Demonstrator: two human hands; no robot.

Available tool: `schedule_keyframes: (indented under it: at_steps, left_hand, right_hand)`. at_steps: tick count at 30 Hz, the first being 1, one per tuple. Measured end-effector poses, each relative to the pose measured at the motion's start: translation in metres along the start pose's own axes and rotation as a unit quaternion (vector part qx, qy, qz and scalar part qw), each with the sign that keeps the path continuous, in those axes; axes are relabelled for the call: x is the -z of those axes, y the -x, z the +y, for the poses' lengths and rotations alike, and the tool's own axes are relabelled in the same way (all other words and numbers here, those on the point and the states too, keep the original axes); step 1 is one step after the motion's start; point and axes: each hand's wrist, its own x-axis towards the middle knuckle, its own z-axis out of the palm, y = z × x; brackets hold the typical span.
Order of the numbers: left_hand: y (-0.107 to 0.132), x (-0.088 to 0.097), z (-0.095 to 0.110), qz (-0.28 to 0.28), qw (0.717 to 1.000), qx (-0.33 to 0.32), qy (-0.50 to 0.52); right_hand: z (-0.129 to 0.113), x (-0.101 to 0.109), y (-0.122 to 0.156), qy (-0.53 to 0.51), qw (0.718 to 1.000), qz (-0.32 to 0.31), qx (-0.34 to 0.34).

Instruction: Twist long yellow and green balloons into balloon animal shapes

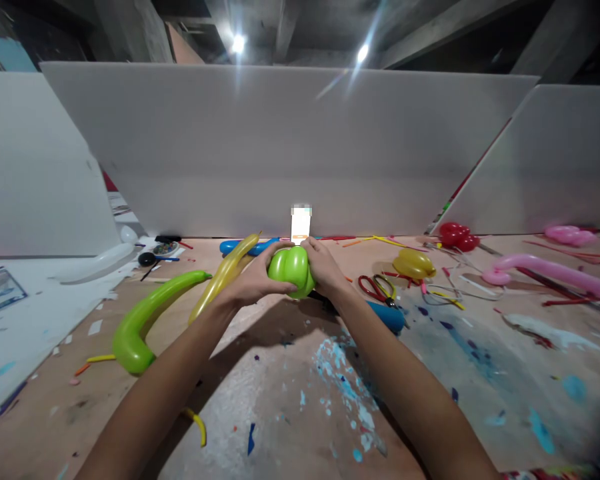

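While both hands gripped it, the green balloon (pixel 291 268) sat between them, held just above the tabletop (pixel 280 400). Left hand (pixel 253 280) was closed around its left side, fingers curled over the front. Right hand (pixel 325 267) was closed on its right side. The balloon was folded into two lobes side by side with a vertical crease, so its long axis ran hand to hand. Its ends were hidden in the palms, so couldn't tell which way the nozzle pointed.

- **Left of the left hand:** yellow long balloon (pixel 225 273) slanted up-right behind the wrist; further out, a curved long green balloon (pixel 145 320) lay flat.
- **Beyond the hands:** blue balloon (pixel 240 246) and a small white upright item (pixel 301 225), blurred, against the partition (pixel 280 147).
- **Right of the right hand:** red-handled scissors (pixel 377 288) and a round yellow balloon (pixel 414 263).
- **Under the right forearm:** second blue balloon (pixel 387 317), part hidden.
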Motion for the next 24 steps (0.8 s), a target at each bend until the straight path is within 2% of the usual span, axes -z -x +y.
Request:
schedule_keyframes:
  at_steps: [4,10,14,16,18,21,24]
  left_hand:
    - [-0.002,0.000,-0.004,0.013,1.000,0.010,-0.002]
    - [-0.003,0.004,-0.004,0.015,0.999,-0.002,-0.039]
    - [-0.005,0.008,-0.010,0.034,0.997,0.021,-0.069]
    - [-0.007,0.008,-0.017,0.027,0.998,0.039,-0.031]
    - [-0.009,0.006,-0.027,-0.006,0.997,0.059,0.056]
    - [-0.012,0.002,-0.043,-0.044,0.979,0.088,0.180]
    - [-0.013,-0.002,-0.055,-0.048,0.973,0.106,0.201]
  right_hand:
    - [0.004,0.000,-0.002,-0.012,1.000,0.005,-0.005]
    - [0.017,0.001,-0.008,0.031,0.998,0.044,0.041]
    - [0.022,-0.002,-0.007,0.050,0.995,0.055,0.072]
    - [0.022,-0.004,-0.005,0.064,0.992,0.057,0.092]
    - [0.022,-0.005,-0.003,0.097,0.986,0.064,0.121]
    - [0.028,-0.005,-0.002,0.145,0.973,0.085,0.155]
    - [0.036,-0.003,-0.003,0.158,0.968,0.101,0.165]
